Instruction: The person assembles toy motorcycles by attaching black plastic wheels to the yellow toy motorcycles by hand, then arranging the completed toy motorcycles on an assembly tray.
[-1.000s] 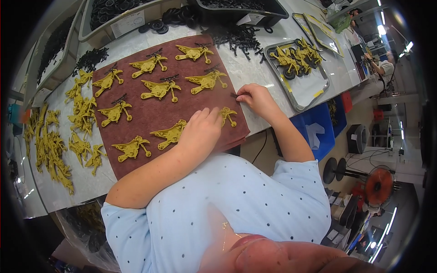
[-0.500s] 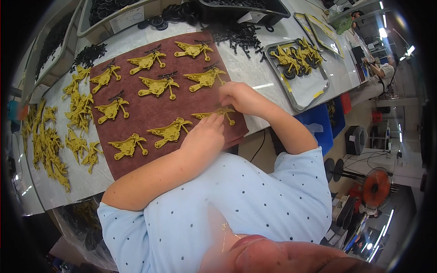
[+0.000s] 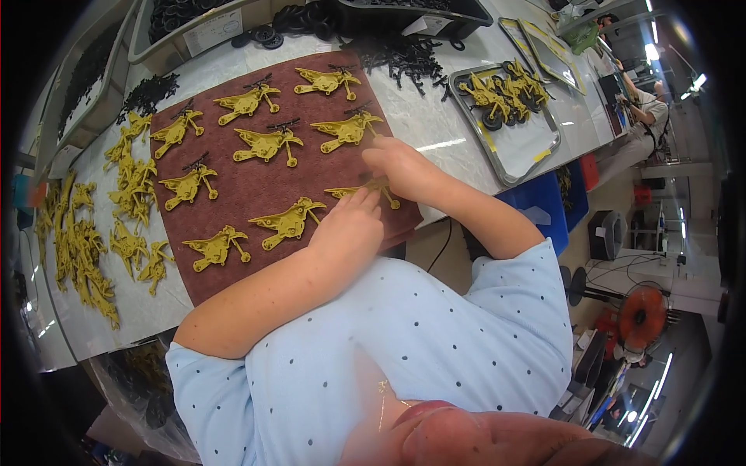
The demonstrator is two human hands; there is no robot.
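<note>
a yellow plastic plane [image 3: 365,190] is pinched between the left hand [image 3: 350,229] and right hand [image 3: 400,167]. it is pressed onto a brown mat [image 3: 256,175] on the bench [image 3: 435,128].

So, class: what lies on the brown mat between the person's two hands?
In the head view, one yellow plane-shaped part lies between left hand and right hand, both touching it.

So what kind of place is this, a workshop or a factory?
Most likely a small factory assembly bench. Rows of identical yellow plastic parts lie on a brown mat, more fill a metal tray, and grey bins hold black pieces. Both hands work one part.
</note>
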